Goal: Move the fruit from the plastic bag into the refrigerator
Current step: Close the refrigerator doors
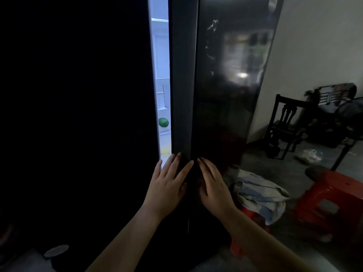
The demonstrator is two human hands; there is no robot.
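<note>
The refrigerator (216,85) is running off the top edge, and its dark left door (78,114) is swallowing the whole left side in blackness, showing no detail. Only a narrow lit slit is revealing the inside, where a green fruit (163,122) is peeking out, partly hidden by the door edge. A yellow patch (165,153) lower in the slit is staying too small to identify. Both forearms are getting cut off by the bottom edge. The pale disc (56,250) at lower left is sitting too dim to name.
</note>
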